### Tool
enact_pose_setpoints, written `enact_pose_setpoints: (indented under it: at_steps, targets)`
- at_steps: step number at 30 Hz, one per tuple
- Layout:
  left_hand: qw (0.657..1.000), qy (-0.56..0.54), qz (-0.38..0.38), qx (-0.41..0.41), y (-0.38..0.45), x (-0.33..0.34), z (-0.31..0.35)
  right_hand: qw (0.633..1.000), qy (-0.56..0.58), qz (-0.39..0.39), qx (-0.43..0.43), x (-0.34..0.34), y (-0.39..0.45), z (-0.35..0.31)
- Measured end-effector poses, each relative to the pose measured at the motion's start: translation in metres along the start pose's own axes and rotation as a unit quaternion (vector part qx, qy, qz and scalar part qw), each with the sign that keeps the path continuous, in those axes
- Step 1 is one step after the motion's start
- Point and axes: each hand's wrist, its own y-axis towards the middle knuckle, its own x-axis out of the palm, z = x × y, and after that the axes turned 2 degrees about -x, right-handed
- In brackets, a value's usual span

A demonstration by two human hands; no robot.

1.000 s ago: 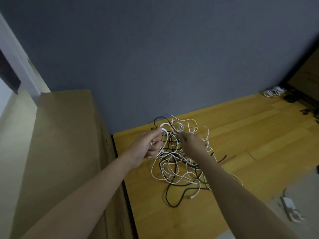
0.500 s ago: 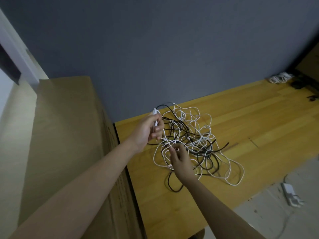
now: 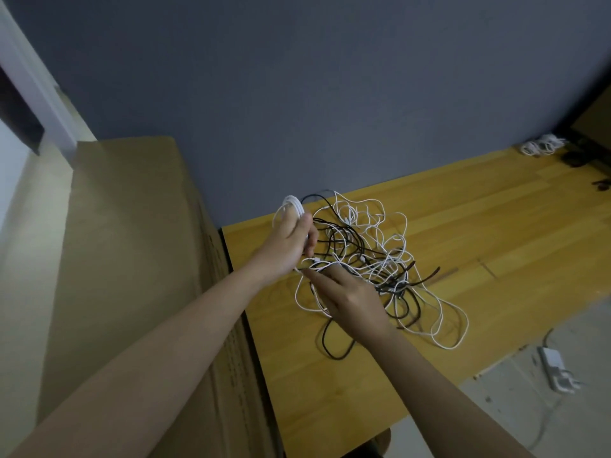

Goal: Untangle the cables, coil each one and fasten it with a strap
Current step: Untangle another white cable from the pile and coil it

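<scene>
A tangle of thin white and black cables (image 3: pixel 370 256) lies on the wooden table (image 3: pixel 496 233) near its back left corner. My left hand (image 3: pixel 287 242) is raised above the table's left edge and grips a small coil of white cable (image 3: pixel 291 206) that loops over its fingers. My right hand (image 3: pixel 347 295) sits just below and to the right, over the near side of the tangle, pinching a white strand (image 3: pixel 317 264) that runs toward the left hand. Black loops (image 3: pixel 334 345) trail from under the right wrist.
A tall cardboard box (image 3: pixel 132 259) stands against the table's left side. A grey wall rises behind. Coiled white cables (image 3: pixel 542 147) lie at the far right of the table. A white power adapter (image 3: pixel 555 368) lies on the floor at the right.
My right hand came down from the top of the tangle to its near side and took a white strand. The left hand rose slightly, with more white cable looped on it.
</scene>
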Motion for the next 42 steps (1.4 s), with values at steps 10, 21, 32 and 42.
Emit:
enact_pose_setpoints:
  at_steps: [10, 21, 32, 42]
  targets:
    - [0.973, 0.221, -0.063, -0.021, -0.006, 0.007, -0.010, 0.953, 0.112, -0.139, 0.246, -0.030, 0.019, 0.048]
    - [0.994, 0.043, -0.089, -0.052, -0.003, -0.017, 0.000, 0.884, 0.375, -0.035, 0.277, -0.091, 0.066, 0.075]
    - [0.957, -0.212, -0.183, -0.078, 0.003, -0.006, 0.005, 0.816, 0.404, -0.100, 0.401, 0.034, 0.036, 0.063]
    - [0.961, -0.254, -0.098, -0.049, 0.011, -0.014, -0.001, 0.818, 0.372, -0.150, 0.411, 0.065, -0.022, 0.023]
